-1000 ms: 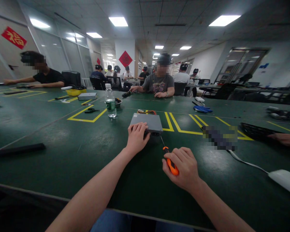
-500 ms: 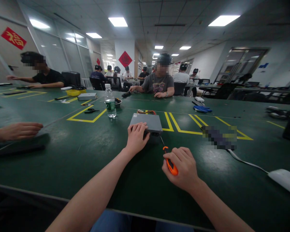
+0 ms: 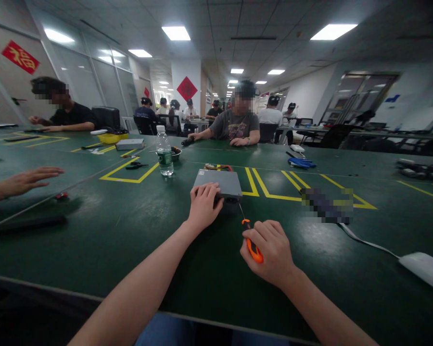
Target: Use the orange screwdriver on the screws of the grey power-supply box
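A grey metal power supply unit [image 3: 225,181] lies on the green table, with coloured wires [image 3: 218,167] at its far side. My left hand [image 3: 205,201] is closed over its near left edge, fingers on the top and thumb at the front face. In my right hand [image 3: 270,247] is a screwdriver [image 3: 253,250] with an orange and black handle. Its thin shaft slants up to the front right corner of the unit. Whether the tip touches a screw is too small to tell.
A water bottle [image 3: 165,153] stands left beyond the unit, beside a metal bowl [image 3: 176,154]. Blue gloves [image 3: 302,162] and a white power strip [image 3: 424,271] lie to the right. A co-worker's hand [image 3: 29,184] is over the table at left; another person [image 3: 240,120] sits opposite.
My right hand and the screwdriver have shifted very slightly left. My left hand and the power supply unit stay put. At left the co-worker's hand has lifted, and a small red item shows below it.
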A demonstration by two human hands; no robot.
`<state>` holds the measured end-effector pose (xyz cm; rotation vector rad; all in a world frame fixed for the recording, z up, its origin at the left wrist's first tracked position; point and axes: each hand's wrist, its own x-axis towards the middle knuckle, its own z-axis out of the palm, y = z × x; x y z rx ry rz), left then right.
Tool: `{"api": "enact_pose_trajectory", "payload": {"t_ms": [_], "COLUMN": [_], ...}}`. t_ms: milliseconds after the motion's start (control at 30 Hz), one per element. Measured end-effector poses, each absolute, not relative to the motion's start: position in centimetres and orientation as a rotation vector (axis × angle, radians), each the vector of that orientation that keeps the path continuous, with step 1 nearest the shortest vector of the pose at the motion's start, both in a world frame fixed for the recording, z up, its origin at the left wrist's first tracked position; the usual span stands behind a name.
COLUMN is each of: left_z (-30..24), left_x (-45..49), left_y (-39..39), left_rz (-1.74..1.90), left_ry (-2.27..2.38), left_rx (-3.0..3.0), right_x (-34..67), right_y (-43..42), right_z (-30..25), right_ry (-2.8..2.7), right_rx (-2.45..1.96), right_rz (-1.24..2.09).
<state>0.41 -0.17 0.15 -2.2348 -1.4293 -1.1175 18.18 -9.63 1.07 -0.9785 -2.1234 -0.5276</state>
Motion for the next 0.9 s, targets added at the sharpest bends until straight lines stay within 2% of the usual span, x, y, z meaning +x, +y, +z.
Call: {"api": "enact_pose_trajectory", "payload": {"t_ms": [900], "left_z": [0.11], "left_x": [0.41], "left_y": [-0.16], "left_rz": [-1.129], "left_ry": [-1.427], "left_rx": [-2.237], "right_x": [18.63], "right_y": [-9.18], "right_z": [0.4], "right_ry": [-2.028], "right_rx": [-0.984], "right_rz": [-0.451]}}
